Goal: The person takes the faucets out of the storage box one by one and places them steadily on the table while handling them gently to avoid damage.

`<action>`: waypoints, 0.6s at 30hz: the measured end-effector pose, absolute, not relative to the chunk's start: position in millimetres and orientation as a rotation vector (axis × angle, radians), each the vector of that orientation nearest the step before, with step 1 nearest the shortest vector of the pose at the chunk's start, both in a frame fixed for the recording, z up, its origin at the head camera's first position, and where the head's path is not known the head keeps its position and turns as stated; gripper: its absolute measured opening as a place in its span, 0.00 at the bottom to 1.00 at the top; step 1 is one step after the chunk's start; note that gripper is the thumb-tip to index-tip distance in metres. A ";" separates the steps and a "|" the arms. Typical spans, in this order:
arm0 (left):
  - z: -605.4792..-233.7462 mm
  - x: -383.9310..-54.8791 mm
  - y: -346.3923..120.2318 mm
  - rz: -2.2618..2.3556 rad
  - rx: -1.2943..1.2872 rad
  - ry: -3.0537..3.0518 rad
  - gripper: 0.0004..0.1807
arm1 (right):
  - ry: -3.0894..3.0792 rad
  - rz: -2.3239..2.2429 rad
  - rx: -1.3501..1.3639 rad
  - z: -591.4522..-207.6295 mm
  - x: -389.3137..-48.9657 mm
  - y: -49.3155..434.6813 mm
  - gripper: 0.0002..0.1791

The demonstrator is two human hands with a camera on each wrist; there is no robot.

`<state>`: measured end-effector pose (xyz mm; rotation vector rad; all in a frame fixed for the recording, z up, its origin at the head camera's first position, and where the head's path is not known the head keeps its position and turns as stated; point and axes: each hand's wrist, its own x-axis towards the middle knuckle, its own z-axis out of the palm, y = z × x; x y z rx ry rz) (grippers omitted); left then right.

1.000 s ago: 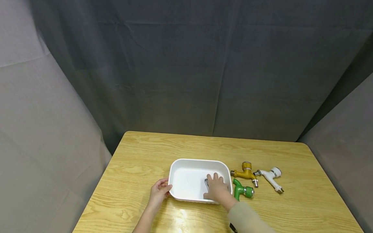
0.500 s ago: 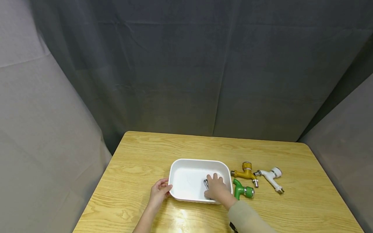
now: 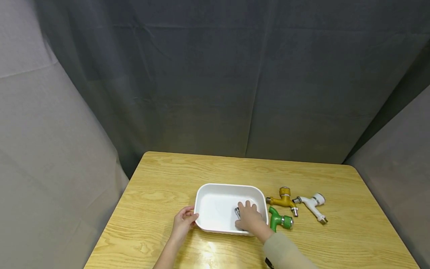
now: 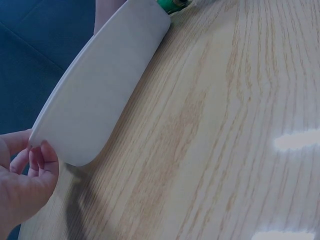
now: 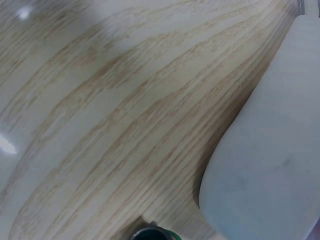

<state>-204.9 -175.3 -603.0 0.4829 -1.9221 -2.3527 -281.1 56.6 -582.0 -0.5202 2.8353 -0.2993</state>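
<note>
A white rectangular tray (image 3: 215,188) sits on the wooden table. My left hand (image 3: 183,221) grips the tray's left rim, thumb on the edge. In the left wrist view its curled fingers (image 4: 41,161) meet the corner of the tray (image 4: 100,95). My right hand (image 3: 250,218) reaches into the right part of the tray and covers a silver tap (image 3: 237,212). Its fingers are curled over the tap, and only the tap's metal end shows. The right hand does not appear in the right wrist view, which shows the tray's outer wall (image 5: 270,150).
Three taps lie on the table right of the tray: a green tap (image 3: 280,220) nearest it, a yellow tap (image 3: 284,200) behind that, and a white tap (image 3: 313,204) furthest right. Grey cloth hangs behind and beside the table (image 3: 161,175).
My right hand has shifted very slightly inside the tray over the silver tap. The left hand, tray and other taps have not moved.
</note>
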 end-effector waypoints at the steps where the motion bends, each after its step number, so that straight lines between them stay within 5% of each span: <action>1: -603.1 -204.5 -175.1 -2.348 0.473 -1.917 0.24 | 2.838 -0.301 -0.521 -581.9 -281.0 56.7 0.31; 8: -603.6 -199.8 -174.2 -2.323 0.269 -1.849 0.21 | 2.847 -0.311 -0.537 -580.7 -280.1 57.5 0.31; 18: -600.0 -204.2 -174.4 -2.344 0.496 -1.929 0.24 | 2.874 -0.326 -0.581 -565.7 -281.6 56.7 0.32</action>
